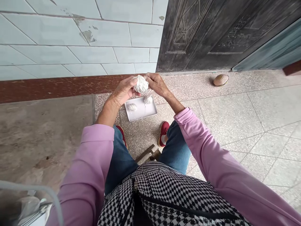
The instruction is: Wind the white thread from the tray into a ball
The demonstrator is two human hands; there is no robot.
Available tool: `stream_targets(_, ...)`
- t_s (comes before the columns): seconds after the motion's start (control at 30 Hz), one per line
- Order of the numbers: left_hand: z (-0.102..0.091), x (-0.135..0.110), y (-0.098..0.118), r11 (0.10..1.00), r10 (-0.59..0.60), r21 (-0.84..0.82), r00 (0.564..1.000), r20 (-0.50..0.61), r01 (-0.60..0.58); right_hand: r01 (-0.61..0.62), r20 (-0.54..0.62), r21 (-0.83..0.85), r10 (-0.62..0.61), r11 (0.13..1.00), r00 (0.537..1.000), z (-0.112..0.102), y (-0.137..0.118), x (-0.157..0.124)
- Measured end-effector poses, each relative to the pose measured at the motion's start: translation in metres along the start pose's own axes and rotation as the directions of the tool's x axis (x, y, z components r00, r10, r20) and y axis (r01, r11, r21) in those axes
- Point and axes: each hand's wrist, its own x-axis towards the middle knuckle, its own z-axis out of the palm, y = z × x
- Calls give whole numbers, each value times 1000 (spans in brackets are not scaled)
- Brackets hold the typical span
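Observation:
Both my hands are held out in front of me over the floor. My left hand cups a white ball of thread, fingers wrapped round it. My right hand pinches at the top of the same ball, fingers pressed together. Below them a white flat tray lies on the floor with two smaller white thread balls in it, the second one at the far right corner. A thin thread runs across the tray.
I sit with my knees apart, red shoes on speckled floor tiles. A dark metal door stands ahead, a tiled wall to its left. A brown oval object lies by the door. A clear container is at bottom left.

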Motion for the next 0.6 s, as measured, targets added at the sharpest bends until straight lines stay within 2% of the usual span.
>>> stream_targets(0.2, -8, 1, 5, 996, 69, -51, 984, -165, -78, 16, 151, -239, 21, 971, 988, 13, 4, -5)
stream_targets(0.3, -17, 7, 1, 997, 65, -20, 950, -305, -75, 64, 237, -259, -1, 964, 971, 24, 4, -8)
stream_targets(0.37, -21, 11, -1, 997, 57, 66, 923, -381, -34, 88, 273, -239, -20, 967, 962, 29, 1, -10)
stream_targets(0.5, -20, 11, 1, 916, 150, 400, 896, -418, 33, 51, 227, -186, -7, 981, 974, 28, -12, -11)
stream_targets(0.6, -14, 0, 10, 875, 125, 479, 928, -352, 64, -1, 122, -110, 14, 994, 992, 21, -21, -9)
